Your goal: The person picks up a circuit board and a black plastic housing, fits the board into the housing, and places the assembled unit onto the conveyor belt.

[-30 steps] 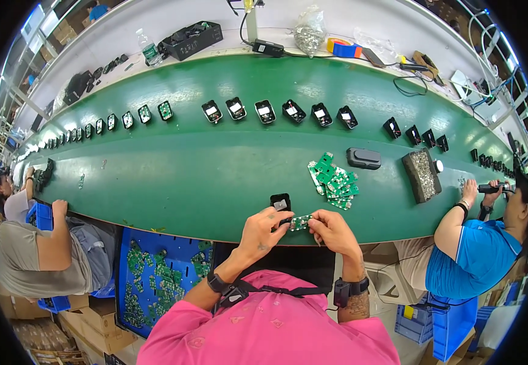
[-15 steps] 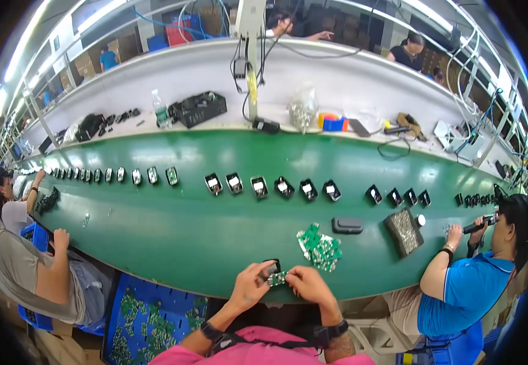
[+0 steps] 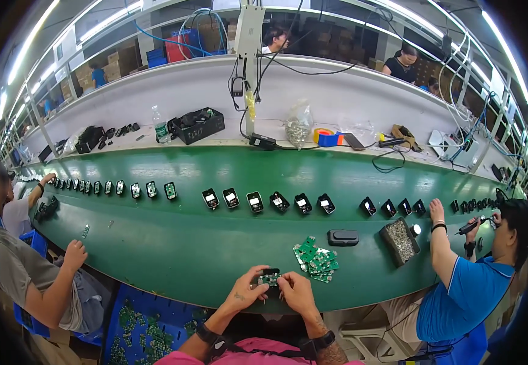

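Note:
At the near edge of the green bench, my left hand [image 3: 247,288] is closed around a small black plastic case [image 3: 270,271]. A green circuit board [image 3: 268,280] lies against the near face of that case, between my two hands. My right hand [image 3: 296,290] pinches the right end of the board with thumb and fingers. Whether the board sits fully inside the case cannot be made out. Just beyond my right hand is a loose pile of green circuit boards [image 3: 317,260]. A closed black case [image 3: 343,237] rests behind the pile.
Open black cases [image 3: 254,201] stand in a row across the bench [image 3: 172,243]. Right of the pile is a box of small metal parts [image 3: 399,242]. A blue tray [image 3: 154,304] of boards is below left. Co-workers sit on both sides; the right one's hand [image 3: 436,210] reaches onto the bench.
My hands have come together, bringing the circuit board up against the black case. The co-worker on the right has stretched one hand toward the row of cases. The view has shifted slightly.

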`<action>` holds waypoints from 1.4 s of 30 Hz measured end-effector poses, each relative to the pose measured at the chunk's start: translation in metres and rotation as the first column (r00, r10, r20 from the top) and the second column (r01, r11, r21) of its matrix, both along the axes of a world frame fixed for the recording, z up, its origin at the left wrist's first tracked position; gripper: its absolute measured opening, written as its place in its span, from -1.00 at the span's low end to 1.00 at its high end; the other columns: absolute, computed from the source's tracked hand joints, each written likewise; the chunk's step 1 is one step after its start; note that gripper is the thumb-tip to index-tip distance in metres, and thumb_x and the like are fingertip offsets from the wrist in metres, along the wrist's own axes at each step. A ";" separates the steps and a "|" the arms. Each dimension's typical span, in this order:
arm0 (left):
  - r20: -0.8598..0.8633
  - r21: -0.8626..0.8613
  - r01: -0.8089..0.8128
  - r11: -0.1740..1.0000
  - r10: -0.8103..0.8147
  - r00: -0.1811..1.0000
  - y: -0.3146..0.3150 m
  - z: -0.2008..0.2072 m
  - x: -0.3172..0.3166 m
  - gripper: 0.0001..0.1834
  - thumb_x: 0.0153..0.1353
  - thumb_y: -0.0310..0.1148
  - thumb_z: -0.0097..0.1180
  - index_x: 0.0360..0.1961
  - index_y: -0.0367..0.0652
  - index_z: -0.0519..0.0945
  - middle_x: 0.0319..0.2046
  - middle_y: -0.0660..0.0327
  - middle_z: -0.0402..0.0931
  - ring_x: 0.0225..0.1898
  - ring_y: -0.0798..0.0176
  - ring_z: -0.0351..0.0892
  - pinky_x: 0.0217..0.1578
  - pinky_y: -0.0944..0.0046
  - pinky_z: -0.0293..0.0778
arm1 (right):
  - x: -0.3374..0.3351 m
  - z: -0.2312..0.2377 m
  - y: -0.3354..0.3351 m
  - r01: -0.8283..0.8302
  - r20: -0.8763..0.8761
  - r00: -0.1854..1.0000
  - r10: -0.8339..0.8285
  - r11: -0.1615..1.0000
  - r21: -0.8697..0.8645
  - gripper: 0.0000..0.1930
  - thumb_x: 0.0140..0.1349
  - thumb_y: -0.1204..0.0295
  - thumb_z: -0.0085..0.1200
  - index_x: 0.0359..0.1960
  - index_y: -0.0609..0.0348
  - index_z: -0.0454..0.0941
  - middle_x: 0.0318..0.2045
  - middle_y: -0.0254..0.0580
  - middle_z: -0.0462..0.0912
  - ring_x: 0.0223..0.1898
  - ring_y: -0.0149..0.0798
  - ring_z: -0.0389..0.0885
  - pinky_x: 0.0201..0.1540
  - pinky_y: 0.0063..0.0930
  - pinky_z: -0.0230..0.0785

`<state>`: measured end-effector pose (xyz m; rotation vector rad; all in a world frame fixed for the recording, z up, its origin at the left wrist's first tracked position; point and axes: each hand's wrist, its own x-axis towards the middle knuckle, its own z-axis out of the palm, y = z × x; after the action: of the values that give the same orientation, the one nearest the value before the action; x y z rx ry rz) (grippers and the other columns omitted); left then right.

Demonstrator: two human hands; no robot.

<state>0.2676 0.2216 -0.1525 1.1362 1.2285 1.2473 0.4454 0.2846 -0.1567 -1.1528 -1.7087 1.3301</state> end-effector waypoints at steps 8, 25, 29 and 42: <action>0.197 -0.056 -0.059 0.997 0.069 0.978 0.004 0.045 0.004 -0.44 0.27 -0.53 0.10 0.30 -0.14 0.33 -0.33 0.15 0.57 -0.48 0.35 0.62 -0.45 0.37 0.59 | -0.009 0.047 -0.005 0.210 -0.141 0.975 -0.172 0.921 0.328 -0.85 0.26 0.48 0.20 -0.20 0.31 0.64 -0.47 -0.19 0.61 -0.50 -0.39 0.54 -0.45 -0.47 0.39; 0.010 0.012 -0.107 0.994 0.107 0.994 -0.002 0.071 0.022 -0.50 0.30 -0.53 0.08 0.28 -0.19 0.40 -0.29 0.20 0.59 -0.47 0.41 0.63 -0.48 0.40 0.58 | -0.019 0.078 -0.014 0.131 -0.170 0.982 -0.081 0.943 0.307 -0.88 0.22 0.51 0.22 -0.25 0.29 0.69 -0.52 -0.23 0.59 -0.52 -0.40 0.53 -0.46 -0.50 0.35; -0.030 0.037 -0.131 0.991 0.132 0.991 0.000 0.069 0.028 -0.54 0.30 -0.52 0.08 0.24 -0.16 0.47 -0.26 0.20 0.63 -0.38 0.43 0.63 -0.40 0.34 0.64 | -0.018 0.075 -0.014 0.116 -0.138 0.988 -0.069 0.920 0.375 -0.88 0.21 0.51 0.23 -0.24 0.27 0.68 -0.51 -0.18 0.60 -0.53 -0.29 0.56 -0.45 -0.43 0.38; 0.060 0.116 -0.270 0.956 0.265 0.962 -0.008 0.089 0.037 -0.55 0.32 -0.58 0.08 0.24 -0.25 0.45 -0.05 0.16 0.60 -0.26 0.46 0.59 -0.28 0.42 0.60 | -0.014 0.086 -0.029 0.147 -0.118 0.988 -0.096 0.804 0.576 -0.96 0.33 0.55 0.08 -0.28 0.27 0.51 -0.40 -0.03 0.55 -0.44 0.02 0.55 -0.42 -0.23 0.39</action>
<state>0.3050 0.2140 -0.0631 1.0478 1.3192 1.5621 0.4311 0.2558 -0.0705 -0.8093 -1.7682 0.6733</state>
